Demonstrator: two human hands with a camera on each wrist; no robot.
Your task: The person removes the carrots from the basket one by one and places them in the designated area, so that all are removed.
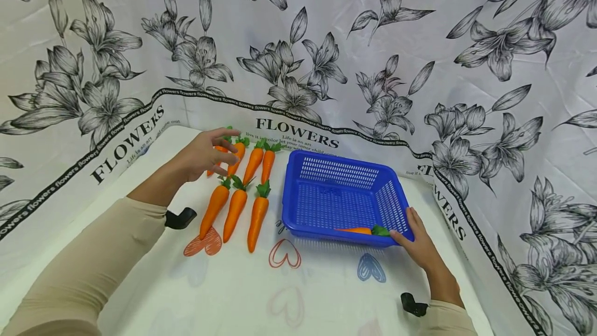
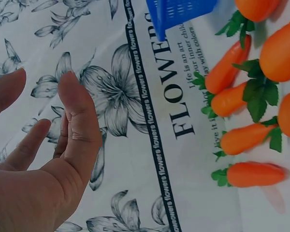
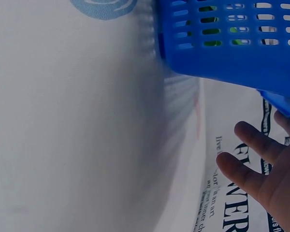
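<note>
My left hand (image 1: 207, 154) hovers over the back row of orange toy carrots (image 1: 255, 162), fingers spread and loosely bent around nothing. The left wrist view shows the same hand (image 2: 63, 159) holding nothing, with carrots (image 2: 256, 174) off to its right. Three more carrots (image 1: 235, 214) lie in a front row, green tops pointing away from me. At the front right corner of a blue plastic basket (image 1: 290, 211), my right hand (image 1: 420, 240) holds the rim, thumb over it and fingers outside. Inside, along the front wall, lies one carrot (image 1: 359, 231).
A white cloth (image 1: 233, 294) printed with hearts and lettering covers the table. Behind and on both sides hangs a flower-printed curtain (image 1: 326, 14). Black wrist mounts (image 1: 181, 218) show at both sleeves.
</note>
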